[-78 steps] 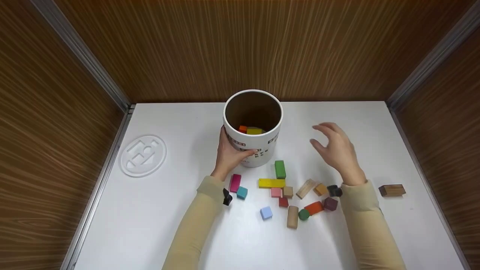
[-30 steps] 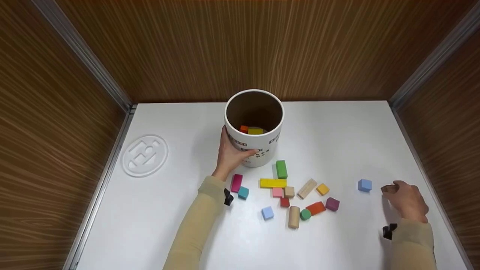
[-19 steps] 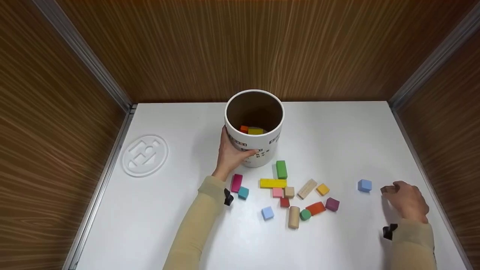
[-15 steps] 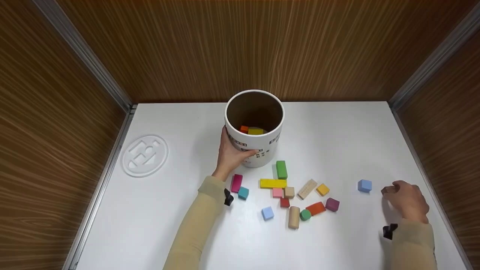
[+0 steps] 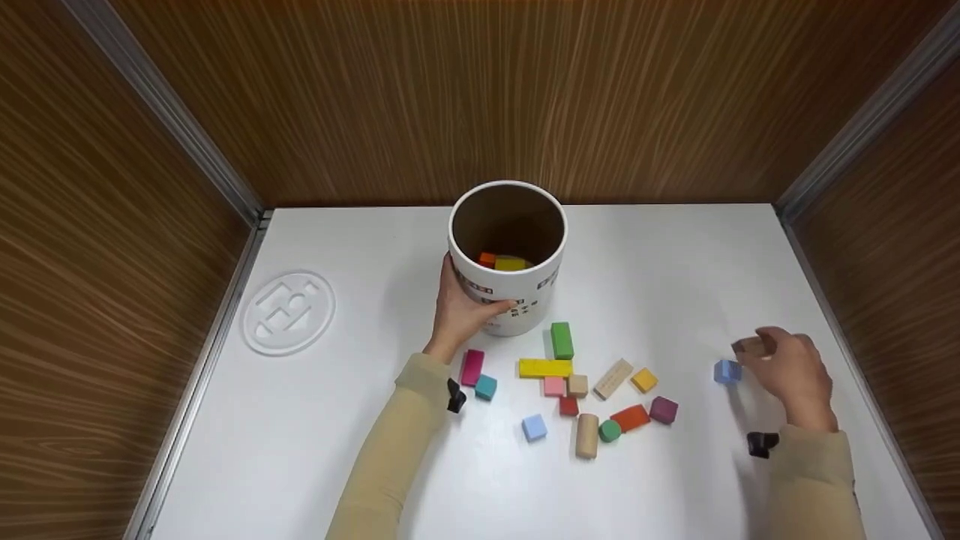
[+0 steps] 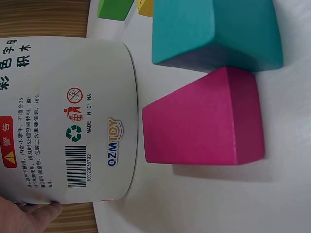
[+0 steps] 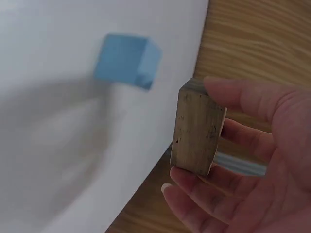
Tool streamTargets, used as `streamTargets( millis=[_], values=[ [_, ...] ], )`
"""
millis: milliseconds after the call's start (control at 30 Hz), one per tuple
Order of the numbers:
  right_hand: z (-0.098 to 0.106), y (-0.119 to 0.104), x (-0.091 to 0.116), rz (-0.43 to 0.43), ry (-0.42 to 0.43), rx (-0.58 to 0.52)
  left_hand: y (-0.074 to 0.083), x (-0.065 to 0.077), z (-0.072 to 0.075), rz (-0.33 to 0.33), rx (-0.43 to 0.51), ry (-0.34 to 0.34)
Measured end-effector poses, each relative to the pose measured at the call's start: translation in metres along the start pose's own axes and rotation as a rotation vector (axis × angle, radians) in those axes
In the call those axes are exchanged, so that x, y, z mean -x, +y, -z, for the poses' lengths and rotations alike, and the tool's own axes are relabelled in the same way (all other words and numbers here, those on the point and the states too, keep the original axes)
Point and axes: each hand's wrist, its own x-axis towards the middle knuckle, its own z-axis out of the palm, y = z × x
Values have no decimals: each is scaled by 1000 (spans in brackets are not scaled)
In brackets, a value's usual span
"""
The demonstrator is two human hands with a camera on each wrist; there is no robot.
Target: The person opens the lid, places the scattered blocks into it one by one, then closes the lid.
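Right now, the person's left hand (image 5: 457, 315) grips the near left side of a white tub (image 5: 531, 289), its thumb laid across the printed front. The tub stands upright near the back edge of the white table (image 5: 360, 247), and an orange piece (image 5: 487, 259) and a yellow piece (image 5: 510, 265) show inside it.

Over on the other side, the right hand (image 5: 791, 375) pinches a brown wooden block (image 7: 197, 131) between thumb and fingers, holding it up off the table. Just beside that block in the head view is a blue cube (image 5: 726, 372).

Below the left wrist, a magenta block (image 5: 472, 367) lies next to a teal cube (image 5: 486, 388). Nearer the middle, a green block (image 5: 562, 341) sits at the end of a yellow bar (image 5: 545, 368), with a pink cube (image 5: 553, 387) and a tan cube (image 5: 577, 385) side by side below. A purple cube (image 5: 664, 409) lies between this group and the right hand. Well to the left rests a round white disc (image 5: 288, 313) with raised shapes.
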Motion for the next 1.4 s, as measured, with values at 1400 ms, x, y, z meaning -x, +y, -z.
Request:
streamTargets(
  millis=[1400],
  values=[
    [-21, -266, -31, 703, 179, -176, -1, -1, 1, -12, 15, 5]
  ],
)
